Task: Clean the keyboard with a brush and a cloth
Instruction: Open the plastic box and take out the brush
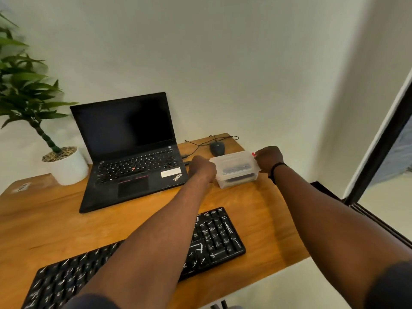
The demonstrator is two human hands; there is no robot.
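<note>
A black keyboard (214, 237) lies along the near edge of the wooden desk (256, 206), partly hidden under my left forearm. Farther back on the right stands a clear plastic container (235, 169) with a lid and dark things inside that I cannot make out. My left hand (201, 169) grips its left end. At its right end my right hand (268, 159) is closed on the rim, next to a small red tab. No brush or cloth shows in the open.
An open black laptop (131, 152) stands behind the keyboard on the left. A wired mouse (217, 148) sits behind the container. A potted plant (66, 166) stands at the far left. The desk's right edge drops off near a dark door frame (379, 152).
</note>
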